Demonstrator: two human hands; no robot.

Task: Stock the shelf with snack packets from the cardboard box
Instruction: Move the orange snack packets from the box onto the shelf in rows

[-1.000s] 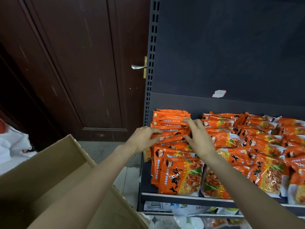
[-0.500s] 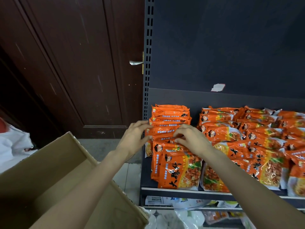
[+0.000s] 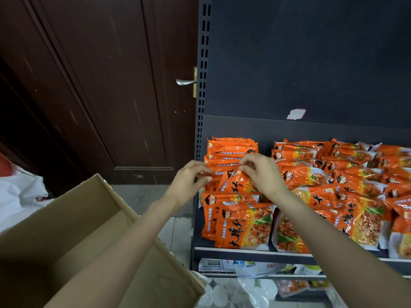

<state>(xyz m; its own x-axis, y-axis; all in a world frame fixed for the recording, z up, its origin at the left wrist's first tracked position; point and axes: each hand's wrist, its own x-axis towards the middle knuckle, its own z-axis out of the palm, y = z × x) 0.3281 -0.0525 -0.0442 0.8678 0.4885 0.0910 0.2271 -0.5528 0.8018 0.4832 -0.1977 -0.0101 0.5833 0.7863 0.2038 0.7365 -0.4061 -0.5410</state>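
Observation:
Orange snack packets fill the dark shelf in overlapping rows. At the shelf's left end stands a stack of packets. My right hand pinches the top edge of one tilted orange packet in the middle of that left column. My left hand pinches the same packet's left edge with curled fingers. The open cardboard box sits at the lower left under my left forearm; its inside is mostly hidden.
A dark wooden door with a metal handle stands left of the shelf's slotted upright. A white plastic bag lies at far left. A lower shelf holds white packets, with plastic bags on the floor.
Both hands have come forward from the back stack to the middle of the left column. A packet there now stands tilted up between my fingers.

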